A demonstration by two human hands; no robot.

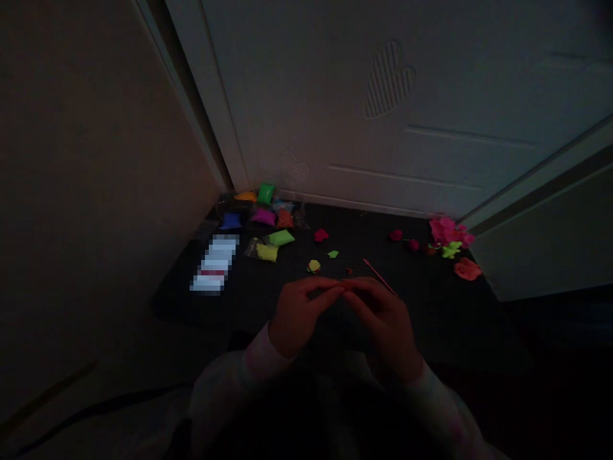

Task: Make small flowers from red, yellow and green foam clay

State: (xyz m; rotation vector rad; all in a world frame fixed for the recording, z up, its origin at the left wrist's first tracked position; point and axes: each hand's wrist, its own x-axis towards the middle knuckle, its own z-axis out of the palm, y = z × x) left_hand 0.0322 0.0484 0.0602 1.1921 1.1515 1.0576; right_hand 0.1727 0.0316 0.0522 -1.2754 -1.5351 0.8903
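My left hand (301, 313) and my right hand (385, 322) meet over the front of the dark table, fingertips pinched together. Something small may be between them, but dim light and the fingers hide it. Just beyond the fingertips lies a small reddish-brown bit (348, 271). A thin pink stick tool (378, 275) rests beside my right hand. Farther off are a yellow layered clay piece (313, 266), a light green clay piece (332, 254) and a red-pink clay flower shape (320, 236).
Packets of coloured clay (263, 217) crowd the back left, with a light green packet (281, 238) nearer. A blurred lit phone-like screen (215, 263) lies at left. Pink flowers (450, 231) and a coral flower (467, 269) sit at the right. A white door panel (335, 96) stands behind.
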